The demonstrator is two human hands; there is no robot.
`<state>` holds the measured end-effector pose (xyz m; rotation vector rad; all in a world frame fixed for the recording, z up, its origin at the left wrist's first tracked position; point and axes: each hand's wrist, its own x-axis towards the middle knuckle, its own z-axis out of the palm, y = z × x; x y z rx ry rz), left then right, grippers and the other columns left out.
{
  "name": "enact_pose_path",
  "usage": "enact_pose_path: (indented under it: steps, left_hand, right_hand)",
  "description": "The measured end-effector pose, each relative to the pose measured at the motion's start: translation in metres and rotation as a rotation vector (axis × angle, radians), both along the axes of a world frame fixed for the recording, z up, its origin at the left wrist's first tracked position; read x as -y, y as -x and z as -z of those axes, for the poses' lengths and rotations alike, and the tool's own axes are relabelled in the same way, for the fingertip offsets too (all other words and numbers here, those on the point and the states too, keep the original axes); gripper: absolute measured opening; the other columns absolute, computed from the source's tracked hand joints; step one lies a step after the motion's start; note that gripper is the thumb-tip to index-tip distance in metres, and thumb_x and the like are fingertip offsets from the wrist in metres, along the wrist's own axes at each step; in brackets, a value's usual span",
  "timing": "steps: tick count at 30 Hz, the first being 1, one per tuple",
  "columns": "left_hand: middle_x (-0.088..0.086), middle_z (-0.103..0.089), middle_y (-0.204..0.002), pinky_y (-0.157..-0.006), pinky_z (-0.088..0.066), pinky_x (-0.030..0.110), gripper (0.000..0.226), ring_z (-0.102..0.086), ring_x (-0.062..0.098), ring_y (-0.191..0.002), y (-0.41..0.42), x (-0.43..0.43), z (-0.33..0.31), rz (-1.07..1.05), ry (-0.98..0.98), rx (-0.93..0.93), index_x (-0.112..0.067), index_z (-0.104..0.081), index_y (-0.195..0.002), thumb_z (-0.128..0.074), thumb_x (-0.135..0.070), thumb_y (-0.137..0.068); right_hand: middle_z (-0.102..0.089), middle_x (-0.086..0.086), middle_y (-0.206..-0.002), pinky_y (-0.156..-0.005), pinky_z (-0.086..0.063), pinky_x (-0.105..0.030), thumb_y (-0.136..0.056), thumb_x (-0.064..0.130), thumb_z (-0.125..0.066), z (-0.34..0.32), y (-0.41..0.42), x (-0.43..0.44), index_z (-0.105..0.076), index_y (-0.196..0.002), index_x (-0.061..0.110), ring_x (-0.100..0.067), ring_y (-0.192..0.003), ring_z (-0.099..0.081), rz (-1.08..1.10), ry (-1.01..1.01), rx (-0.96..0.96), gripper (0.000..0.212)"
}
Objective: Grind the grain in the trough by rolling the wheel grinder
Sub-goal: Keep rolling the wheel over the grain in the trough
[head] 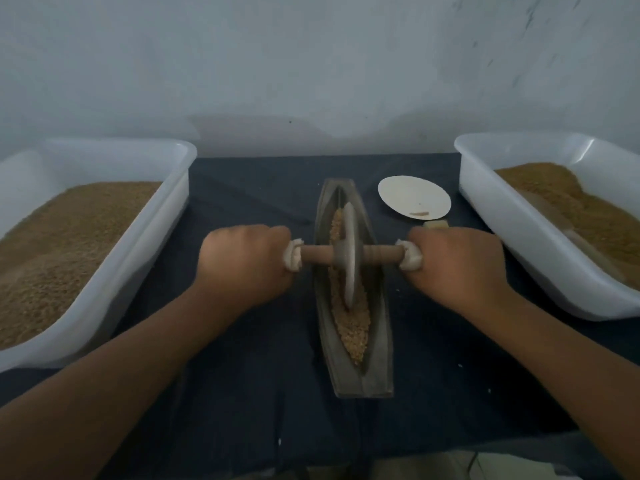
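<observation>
Evidently heavy and rigid, the wheel grinder point(349, 259) stands in the trough point(375, 327) on the grain point(349, 323), midway between the hands. Left hand point(242, 259) and right hand point(457, 263) each grip a cloth-wrapped axle end, probably the surest hold.

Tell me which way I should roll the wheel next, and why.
Probably roll the wheel grinder toward you. The left hand and right hand each hold an end of its axle, and the wheel sits about midway along the trough. A stretch of grain lies in the near end, so that part seems due for the next pass.
</observation>
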<state>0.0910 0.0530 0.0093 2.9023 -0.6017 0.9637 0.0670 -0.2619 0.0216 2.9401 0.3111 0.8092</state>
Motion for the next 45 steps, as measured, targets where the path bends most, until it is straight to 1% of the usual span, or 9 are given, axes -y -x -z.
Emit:
enact_pose_path:
  steps: [5,8,13,18,24,28,33,40,45]
  left_hand:
    - [-0.006,-0.052,-0.063,-0.056,-0.044,0.030,0.040,-0.061,0.027,-0.059,-0.062,0.017,-0.016,-0.165,0.038,-0.183,-0.024,-0.040,-0.063,-0.059,-0.046,-0.091]
    - [-0.006,-0.053,-0.063,-0.054,-0.040,0.029,0.041,-0.058,0.026,-0.056,-0.049,0.013,-0.011,-0.160,0.053,-0.167,-0.023,-0.041,-0.064,-0.057,-0.046,-0.093]
    - [-0.010,-0.038,-0.057,-0.050,-0.016,0.022,0.038,-0.032,0.015,-0.043,0.027,-0.010,0.010,0.049,0.032,0.055,-0.027,-0.039,-0.065,-0.055,-0.047,-0.093]
    - [-0.006,-0.044,-0.056,-0.049,-0.028,0.024,0.038,-0.042,0.022,-0.044,0.000,0.002,-0.005,-0.024,0.013,-0.014,-0.022,-0.048,-0.064,-0.071,-0.039,-0.090]
    - [-0.006,-0.046,-0.066,-0.060,-0.046,0.031,0.043,-0.066,0.029,-0.069,-0.067,0.028,-0.039,-0.141,-0.030,-0.166,-0.024,-0.042,-0.067,-0.047,-0.052,-0.099]
    - [-0.007,-0.046,-0.062,-0.055,-0.045,0.030,0.042,-0.059,0.027,-0.056,-0.018,0.014,-0.021,-0.072,-0.015,-0.139,-0.023,-0.042,-0.067,-0.049,-0.049,-0.099]
    - [-0.007,-0.043,-0.055,-0.048,-0.024,0.022,0.035,-0.036,0.016,-0.041,0.047,-0.013,-0.003,0.136,0.006,0.036,-0.025,-0.047,-0.065,-0.055,-0.044,-0.093]
    - [-0.005,-0.051,-0.062,-0.054,-0.039,0.029,0.042,-0.058,0.027,-0.055,-0.039,0.018,-0.020,-0.104,-0.028,-0.079,-0.024,-0.043,-0.066,-0.056,-0.047,-0.099]
    - [-0.008,-0.051,-0.064,-0.054,-0.041,0.030,0.039,-0.050,0.021,-0.054,-0.045,0.019,-0.031,-0.137,-0.080,-0.167,-0.024,-0.041,-0.067,-0.052,-0.048,-0.096]
  right_hand:
    - [-0.039,0.005,-0.055,-0.048,-0.027,-0.025,-0.094,0.039,-0.061,-0.025,-0.061,-0.021,-0.052,-0.064,0.018,-0.014,-0.046,-0.031,0.034,0.012,0.037,0.038]
    - [-0.040,0.006,-0.056,-0.048,-0.024,-0.027,-0.097,0.041,-0.060,-0.035,-0.052,-0.020,-0.051,-0.065,0.018,-0.011,-0.048,-0.029,-0.004,0.028,-0.009,0.040]
    - [-0.038,0.011,-0.051,-0.043,-0.029,-0.024,-0.095,0.058,-0.047,-0.005,0.017,0.002,-0.044,-0.064,0.030,-0.015,-0.042,-0.042,-0.056,0.028,0.028,0.042]
    - [-0.043,0.011,-0.054,-0.046,-0.032,-0.026,-0.099,0.057,-0.045,0.000,-0.015,0.001,-0.049,-0.067,0.028,-0.018,-0.048,-0.047,0.000,-0.018,0.026,0.044]
    - [-0.056,0.002,-0.066,-0.056,-0.042,-0.032,-0.101,0.046,-0.045,-0.010,-0.070,-0.012,-0.054,-0.074,0.022,-0.026,-0.063,-0.058,0.089,-0.079,-0.075,0.037]
    - [-0.048,0.008,-0.057,-0.049,-0.033,-0.029,-0.100,0.054,-0.044,-0.010,-0.024,-0.004,-0.045,-0.066,0.027,-0.016,-0.051,-0.048,0.030,-0.034,-0.095,0.044]
    - [-0.041,0.012,-0.053,-0.043,-0.030,-0.023,-0.096,0.056,-0.048,0.001,0.038,0.005,-0.043,-0.064,0.031,-0.014,-0.043,-0.042,-0.084,-0.005,0.054,0.040]
    - [-0.051,0.005,-0.059,-0.047,-0.039,-0.029,-0.103,0.051,-0.046,-0.003,-0.039,-0.006,-0.048,-0.071,0.024,-0.023,-0.050,-0.051,0.033,-0.023,0.031,0.042]
    - [-0.055,0.003,-0.065,-0.052,-0.037,-0.031,-0.102,0.052,-0.038,-0.007,-0.045,-0.007,-0.046,-0.073,0.025,-0.025,-0.058,-0.055,0.059,-0.032,-0.075,0.041]
